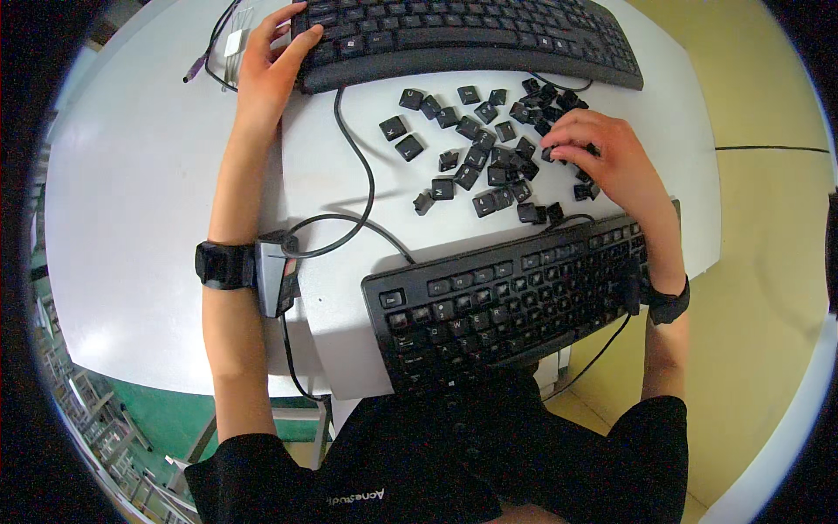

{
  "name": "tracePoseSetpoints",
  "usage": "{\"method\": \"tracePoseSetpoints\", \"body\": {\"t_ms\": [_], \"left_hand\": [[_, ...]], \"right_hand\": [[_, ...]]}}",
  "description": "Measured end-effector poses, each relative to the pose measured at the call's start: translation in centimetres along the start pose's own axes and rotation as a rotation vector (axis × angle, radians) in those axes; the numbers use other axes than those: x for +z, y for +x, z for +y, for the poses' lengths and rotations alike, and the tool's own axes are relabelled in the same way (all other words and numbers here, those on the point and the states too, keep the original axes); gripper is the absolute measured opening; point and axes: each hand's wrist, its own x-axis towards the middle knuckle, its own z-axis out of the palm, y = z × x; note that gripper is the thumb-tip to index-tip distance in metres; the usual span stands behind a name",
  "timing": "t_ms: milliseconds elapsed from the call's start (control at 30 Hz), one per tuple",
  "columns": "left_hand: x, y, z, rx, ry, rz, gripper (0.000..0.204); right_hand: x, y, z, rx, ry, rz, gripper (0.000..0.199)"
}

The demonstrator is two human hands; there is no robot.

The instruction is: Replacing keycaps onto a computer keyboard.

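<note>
My right hand (611, 162) is hovering low over the table (131, 192), fingers bent, thumb and forefinger nearly meeting around one small black key (548, 155). I am seemingly pinching it lightly; whether it is clear of the table, I cannot tell. Around those fingertips the loose keys (476, 157) are lying scattered, mostly to the left, some bunching just beyond and some under my palm.

Back toward my body, the near keyboard (515, 301) is sitting between the loose keys and my lap. Its long axis is slanting, the left end closer to me, the right end running out under my right forearm. So most of its length is lying behind and leftward of the pinched key, and my right hand is the nearer one.

Farther out, my left hand (266, 70) is resting, fingers partly spread, against the left end of the far keyboard (463, 44), steadying more than gripping, I judge. A black cable (371, 170) is looping between the two keyboards.
</note>
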Motion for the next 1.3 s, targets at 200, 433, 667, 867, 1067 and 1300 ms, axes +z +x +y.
{"method": "tracePoseSetpoints", "body": {"t_ms": [200,433,667,867,1067,1300], "left_hand": [[0.0,0.2,-0.5,0.065,0.13,0.036,0.038],[-0.2,0.3,-0.4,0.03,0.004,-0.048,0.038],[0.0,0.6,-1.1,0.007,-0.03,-0.005,0.042],[0.1,0.1,-0.9,0.116,0.077,0.014,0.04],[0.5,0.4,-1.2,0.041,0.027,0.035,0.041],[-0.7,1.0,-2.2,0.066,0.035,0.001,0.039]], "right_hand": [[-0.6,0.3,-0.2,0.066,-0.054,0.047,0.008],[-0.2,0.7,-1.2,-0.165,-0.225,0.066,0.014],[4.1,6.6,-6.7,-0.546,-0.303,-0.094,0.019],[5.3,7.5,-7.3,-0.486,-0.42,-0.181,0.012],[4.4,6.4,-6.1,-0.49,-0.354,-0.08,0.008],[-0.1,0.8,-6.4,-0.214,-0.002,-0.186,0.015]]}}
